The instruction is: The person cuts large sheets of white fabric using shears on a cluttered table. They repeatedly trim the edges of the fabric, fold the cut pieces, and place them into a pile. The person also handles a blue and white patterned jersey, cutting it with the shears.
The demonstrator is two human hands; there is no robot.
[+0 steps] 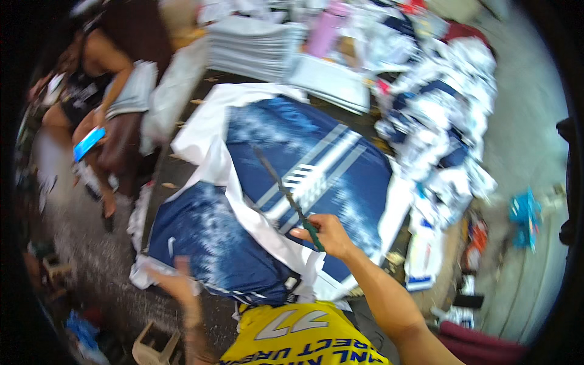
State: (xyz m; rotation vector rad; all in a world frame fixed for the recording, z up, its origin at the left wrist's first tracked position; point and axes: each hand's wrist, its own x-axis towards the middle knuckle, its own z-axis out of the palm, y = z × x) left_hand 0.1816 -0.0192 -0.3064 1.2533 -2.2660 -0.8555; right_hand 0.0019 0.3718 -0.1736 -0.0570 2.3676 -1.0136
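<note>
My right hand [327, 236] grips the green handle of a pair of long scissors [286, 193], whose dark blades point up and left over a blue-and-white printed fabric sheet [304, 152]. That sheet lies on a stack of similar blue printed pieces [207, 243] with white borders on the work table. My left hand [177, 281], blurred, rests at the lower left edge of the blue stack, touching the white border. A yellow shirt [301, 340] covers my body at the bottom.
A seated person [97, 79] at the upper left holds a blue phone [89, 143]. Stacks of white sheets [249, 45] and a pink bottle [322, 30] stand at the back. A heap of cut blue-white scraps [444, 115] lies at right. A small stool [155, 350] stands below.
</note>
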